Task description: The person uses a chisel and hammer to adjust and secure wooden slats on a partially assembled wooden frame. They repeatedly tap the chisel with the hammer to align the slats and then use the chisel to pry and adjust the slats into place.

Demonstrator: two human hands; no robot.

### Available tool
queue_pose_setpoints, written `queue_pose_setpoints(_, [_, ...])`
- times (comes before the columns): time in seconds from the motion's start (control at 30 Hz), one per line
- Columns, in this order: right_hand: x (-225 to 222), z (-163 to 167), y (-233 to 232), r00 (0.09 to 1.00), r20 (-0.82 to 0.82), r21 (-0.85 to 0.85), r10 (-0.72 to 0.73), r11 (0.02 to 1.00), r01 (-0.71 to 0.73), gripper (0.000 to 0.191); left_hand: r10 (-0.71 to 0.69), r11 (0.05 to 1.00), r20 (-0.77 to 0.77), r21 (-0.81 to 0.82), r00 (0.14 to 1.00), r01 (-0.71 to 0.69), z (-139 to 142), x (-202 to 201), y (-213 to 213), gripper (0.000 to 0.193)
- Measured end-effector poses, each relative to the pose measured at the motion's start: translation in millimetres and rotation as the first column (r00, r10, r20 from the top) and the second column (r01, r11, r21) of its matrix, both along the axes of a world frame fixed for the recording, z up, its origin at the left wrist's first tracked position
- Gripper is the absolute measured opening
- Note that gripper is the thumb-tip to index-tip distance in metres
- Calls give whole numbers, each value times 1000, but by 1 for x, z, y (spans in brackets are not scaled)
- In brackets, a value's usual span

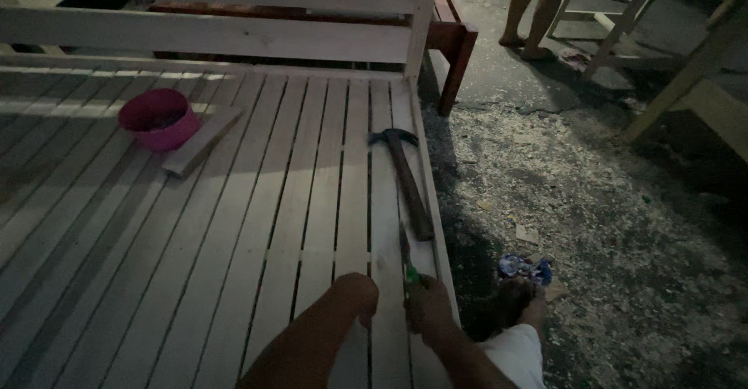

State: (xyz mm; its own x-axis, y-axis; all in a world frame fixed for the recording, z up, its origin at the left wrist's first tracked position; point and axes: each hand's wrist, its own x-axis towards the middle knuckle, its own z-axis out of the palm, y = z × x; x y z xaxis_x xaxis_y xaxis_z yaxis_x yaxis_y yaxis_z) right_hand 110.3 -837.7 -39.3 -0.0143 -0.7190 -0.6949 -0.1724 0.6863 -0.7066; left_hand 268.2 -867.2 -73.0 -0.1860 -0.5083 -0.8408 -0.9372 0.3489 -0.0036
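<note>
Right hand (427, 305): grip closed around the green handle of a chisel (406, 255), blade lying flat and pointing away along the outer slat. Dim light; I read it as a chisel or similar thin blade and cannot be sure.

Left hand (360, 292): curled, knuckles resting on the slat just beside the blade. Whether it pinches anything I cannot tell.

Hammer (405, 177): lies on the same slat just beyond the blade tip, claw head far end, handle toward me. No hand on it.

Bed frame (234, 225): pale slats, headboard rails at the far side. Pink bowl (158, 118) sits far left, against a loose board (201, 140).

Floor (592, 202) to the right: covered in shavings. Another person's legs (538, 7) stand at the far edge.

Judgement: blade is being set against the slat; step looks like positioning. Next move calls for a steady blade and a free hand reaching for the hammer.
</note>
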Motion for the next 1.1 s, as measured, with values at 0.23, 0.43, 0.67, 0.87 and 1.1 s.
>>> queue_pose_setpoints(0.23, [12, 35, -20, 998, -38, 21, -49, 999, 49, 44, 3, 1000, -11, -1, 1000, -3, 3, 0, 2, 34])
queue_pose_setpoints(0.43, [9, 40, -11, 999, -3, -45, 34, 998, -34, 34, 19, 1000, -22, -13, 1000, -19, 6, -1, 3, 34])
queue_pose_setpoints(0.67, [-1, 40, 23, 998, -69, 46, 10, 999, -7, 46, 29, 999, -30, -29, 999, -29, 10, -1, 4, 33])
queue_pose_setpoints(0.87, [-18, 35, 30, 1000, -4, 4, -26, 1000, 26, 60, 51, 998, -33, -47, 998, -52, 10, -2, 8, 32])
queue_pose_setpoints(1.1, [-19, 27, 9, 999, 3, -48, -33, 998, 33, 55, 55, 996, -37, -64, 998, -58, 11, 0, 9, 32])
